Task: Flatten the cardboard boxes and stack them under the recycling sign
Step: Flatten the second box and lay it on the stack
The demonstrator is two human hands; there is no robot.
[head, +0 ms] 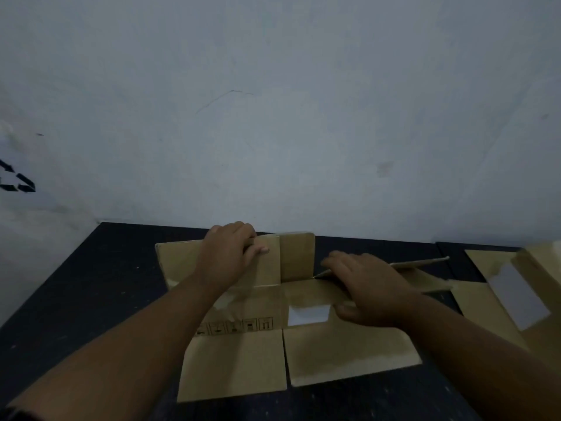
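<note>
I'm looking down on a dark table (91, 299) pushed against a pale blue-grey wall (273, 117). The cardboard box (303, 294) sits in the middle of the table, mostly opened out.

Its two nearest flaps (230, 366) lie flat on the table, side by side with a slit between them. Just beyond them, the box carries a row of printed handling symbols (239, 326) and, to their right, a white label (308, 314).

Beyond the label, the right hand (367, 290) lies palm down on the box's right part. Its fingers are stretched fairly straight and the thumb is spread, so it presses rather than grips.

Farther off, the left hand (230, 253) grips the box's far-left panel, fingers curled over the top edge and thumb on the near face. Beside it a narrow flap (296, 256) stands upright.

Right of the box lies more flattened cardboard (485, 299) with its own pale label (519, 299). I cannot tell whether it touches the box.

On the wall, well left of the box, I see part of the recycling sign (16, 177) at the frame's edge.
</note>
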